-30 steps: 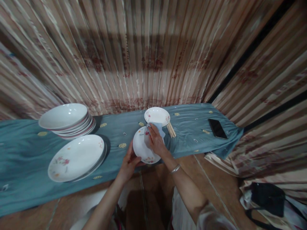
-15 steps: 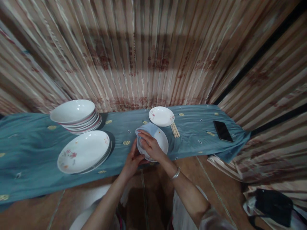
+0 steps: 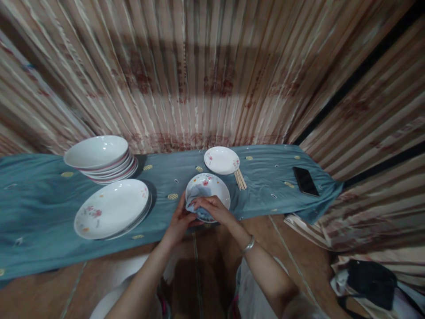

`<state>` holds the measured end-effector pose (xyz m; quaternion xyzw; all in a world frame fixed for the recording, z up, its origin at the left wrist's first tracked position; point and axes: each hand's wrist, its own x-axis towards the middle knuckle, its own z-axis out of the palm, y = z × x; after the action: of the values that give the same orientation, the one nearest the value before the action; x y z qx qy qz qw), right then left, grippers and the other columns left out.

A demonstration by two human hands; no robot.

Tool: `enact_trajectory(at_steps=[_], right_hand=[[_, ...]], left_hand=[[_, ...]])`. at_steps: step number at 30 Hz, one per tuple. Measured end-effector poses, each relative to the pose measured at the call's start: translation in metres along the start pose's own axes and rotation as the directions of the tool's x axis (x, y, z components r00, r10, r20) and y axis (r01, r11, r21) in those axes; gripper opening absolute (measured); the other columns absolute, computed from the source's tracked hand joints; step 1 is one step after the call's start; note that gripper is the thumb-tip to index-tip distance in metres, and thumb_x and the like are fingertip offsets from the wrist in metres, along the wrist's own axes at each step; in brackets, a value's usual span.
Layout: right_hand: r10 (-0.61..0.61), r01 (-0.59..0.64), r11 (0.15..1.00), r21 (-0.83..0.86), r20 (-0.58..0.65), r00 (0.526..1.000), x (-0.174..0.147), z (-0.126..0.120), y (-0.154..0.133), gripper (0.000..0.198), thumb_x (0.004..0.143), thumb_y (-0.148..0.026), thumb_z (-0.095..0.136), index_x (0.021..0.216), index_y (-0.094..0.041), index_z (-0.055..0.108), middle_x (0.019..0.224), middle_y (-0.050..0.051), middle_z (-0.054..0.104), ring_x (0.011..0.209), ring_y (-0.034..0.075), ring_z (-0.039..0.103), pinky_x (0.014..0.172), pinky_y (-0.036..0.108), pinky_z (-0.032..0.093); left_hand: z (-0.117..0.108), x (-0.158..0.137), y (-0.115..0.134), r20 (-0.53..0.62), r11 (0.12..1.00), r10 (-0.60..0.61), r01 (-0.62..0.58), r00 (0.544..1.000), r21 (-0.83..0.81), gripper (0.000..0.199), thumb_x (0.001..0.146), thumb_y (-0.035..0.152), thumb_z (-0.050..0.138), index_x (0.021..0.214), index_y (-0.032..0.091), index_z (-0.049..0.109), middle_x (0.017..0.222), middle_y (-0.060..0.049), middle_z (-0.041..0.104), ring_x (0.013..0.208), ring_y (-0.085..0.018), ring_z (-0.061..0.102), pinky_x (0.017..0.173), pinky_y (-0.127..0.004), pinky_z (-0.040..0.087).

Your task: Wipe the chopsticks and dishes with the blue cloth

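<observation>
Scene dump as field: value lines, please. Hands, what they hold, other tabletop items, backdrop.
left_hand: left hand grips the left rim of a floral dish
right_hand: right hand presses a blue cloth inside it
right_wrist: silver bracelet
table_left: bowl stack, with plate stack nearer the person
table_beyond_dish: floral plate, pale sticks at its near right edge
table_right: black phone
covering: teal tablecloth
backdrop: patterned curtain
dish_lifted: cannot tell
</observation>
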<state>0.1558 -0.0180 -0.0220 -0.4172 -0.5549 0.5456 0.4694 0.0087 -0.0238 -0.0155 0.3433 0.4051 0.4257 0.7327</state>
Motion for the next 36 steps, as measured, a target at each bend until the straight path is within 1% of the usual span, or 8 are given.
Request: enact_trajectory(at_steps=[6,11,16,22,26,30,33,36], right_hand=[[0.095,-0.090,0.993,-0.075,0.067,0.993,-0.010,-0.014,-0.002,0.052,0.078,-0.063,0.053,0.062,-0.016,0.069,0.082,0.005,0.072,0.079,0.017,0.065,0.078,0.029,0.047],[0.111,-0.087,0.970,-0.227,0.092,0.990,-0.018,-0.033,0.002,0.053,0.080,-0.062,0.050,0.057,-0.017,0.067,0.071,0.003,0.070,0.066,0.015,0.061,0.064,0.025,0.045],[0.083,-0.081,0.840,-0.536,-0.020,0.996,-0.025,-0.046,0.005,0.045,0.087,-0.047,0.049,0.057,-0.017,0.064,0.055,0.000,0.062,0.052,0.012,0.053,0.052,0.023,0.038],[-0.167,0.041,0.633,-0.773,-0.085,0.982,-0.028,-0.042,0.003,0.030,0.090,-0.024,0.046,0.066,-0.017,0.063,0.077,0.004,0.068,0.077,0.016,0.062,0.074,0.028,0.045],[-0.271,0.046,0.571,-0.820,-0.135,0.953,-0.025,-0.044,0.014,0.013,0.085,-0.016,0.052,0.085,-0.017,0.065,0.106,0.011,0.067,0.101,0.021,0.061,0.091,0.034,0.046],[-0.356,0.074,0.497,-0.865,-0.125,0.926,-0.021,-0.048,0.023,0.022,0.080,-0.010,0.055,0.099,-0.017,0.064,0.118,0.012,0.061,0.112,0.024,0.054,0.098,0.041,0.043],[-0.375,0.071,0.461,-0.885,-0.121,0.919,-0.017,-0.048,0.024,0.027,0.078,-0.007,0.053,0.101,-0.016,0.063,0.116,0.013,0.061,0.112,0.025,0.053,0.099,0.043,0.043],[-0.410,0.071,0.477,-0.876,-0.150,0.900,-0.013,-0.050,0.026,0.036,0.074,0.000,0.047,0.101,-0.017,0.064,0.114,0.012,0.062,0.110,0.023,0.054,0.098,0.041,0.045]], left_hand=[[-0.005,0.002,0.002,0.060,0.998,-0.039,0.042,0.997,-0.048,0.094,0.059,0.009,0.070,0.142,0.029,0.031,0.107,-0.006,0.066,0.082,-0.021,0.065,0.067,-0.036,0.059],[-0.007,0.007,0.000,0.023,0.998,-0.044,0.045,0.999,-0.037,0.092,0.062,0.016,0.072,0.143,0.028,0.029,0.104,-0.006,0.068,0.080,-0.022,0.066,0.064,-0.039,0.059],[-0.009,0.011,-0.005,-0.040,1.000,-0.017,0.016,0.999,-0.010,0.091,0.058,0.018,0.073,0.141,0.028,0.035,0.120,-0.008,0.062,0.089,-0.024,0.064,0.064,-0.038,0.059],[-0.012,0.017,-0.003,-0.091,0.994,0.048,-0.038,0.995,0.103,0.084,0.053,0.022,0.075,0.133,0.022,0.049,0.125,-0.010,0.060,0.102,-0.030,0.060,0.067,-0.034,0.056],[-0.020,0.029,-0.005,-0.110,0.975,0.117,-0.093,0.987,0.200,0.075,0.051,0.021,0.074,0.123,0.019,0.058,0.125,-0.010,0.062,0.116,-0.032,0.053,0.090,-0.040,0.048],[-0.031,0.038,-0.009,-0.060,0.890,0.272,-0.227,0.960,0.396,0.064,0.051,0.022,0.072,0.114,0.018,0.065,0.127,-0.009,0.061,0.124,-0.031,0.047,0.109,-0.043,0.028],[-0.037,0.040,-0.012,0.029,0.797,0.318,-0.284,0.948,0.533,0.059,0.059,0.028,0.069,0.117,0.018,0.063,0.128,-0.011,0.060,0.125,-0.031,0.046,0.110,-0.043,0.026],[-0.042,0.040,-0.016,-0.015,0.718,0.355,-0.262,0.935,0.645,0.066,0.064,0.033,0.066,0.126,0.018,0.055,0.138,-0.012,0.050,0.130,-0.032,0.041,0.109,-0.045,0.027]])
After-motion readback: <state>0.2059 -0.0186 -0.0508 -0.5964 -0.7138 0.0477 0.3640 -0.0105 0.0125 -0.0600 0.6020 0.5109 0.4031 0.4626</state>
